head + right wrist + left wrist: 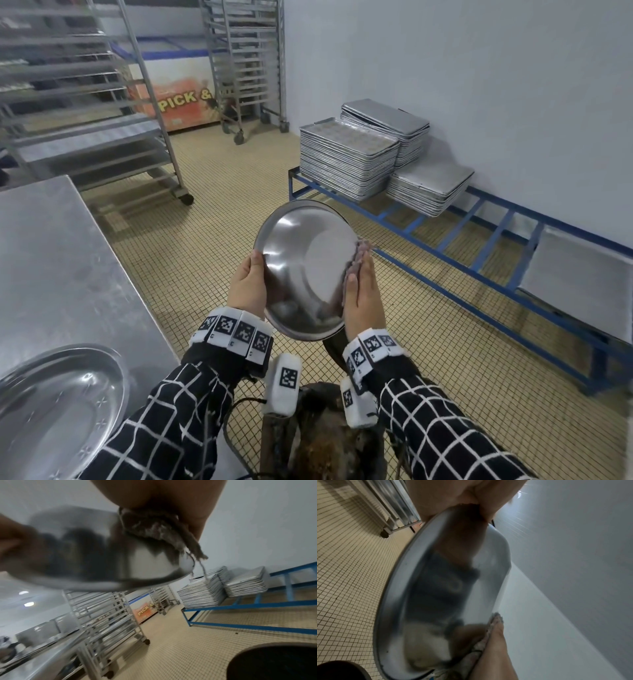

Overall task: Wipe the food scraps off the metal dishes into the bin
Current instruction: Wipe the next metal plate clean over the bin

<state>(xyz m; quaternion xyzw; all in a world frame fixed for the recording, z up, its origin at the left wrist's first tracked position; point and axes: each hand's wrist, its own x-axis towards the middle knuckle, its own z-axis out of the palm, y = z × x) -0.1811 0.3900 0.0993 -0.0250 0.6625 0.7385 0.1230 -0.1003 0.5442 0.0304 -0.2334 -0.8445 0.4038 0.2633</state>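
Note:
A round metal dish (301,267) (436,588) (85,561) hangs tilted in the air above a dark bin (329,445) (274,661) holding brown scraps. My left hand (248,284) (453,500) grips the dish's left rim, thumb on the inside. My right hand (363,291) (171,493) lies flat with straight fingers and presses a frayed, dirty cloth (359,253) (154,527) (494,620) against the dish's right inner wall and rim. The dish's inside looks shiny, with a smear low down. A second, oval metal dish (58,404) rests on the steel table (51,257) at my left.
Stacks of metal baking trays (346,161) sit on a low blue frame (479,240) along the right wall. Wheeled tray racks (85,102) stand at the back left, and a chest freezer (178,99) stands behind them. The floor between is tiled.

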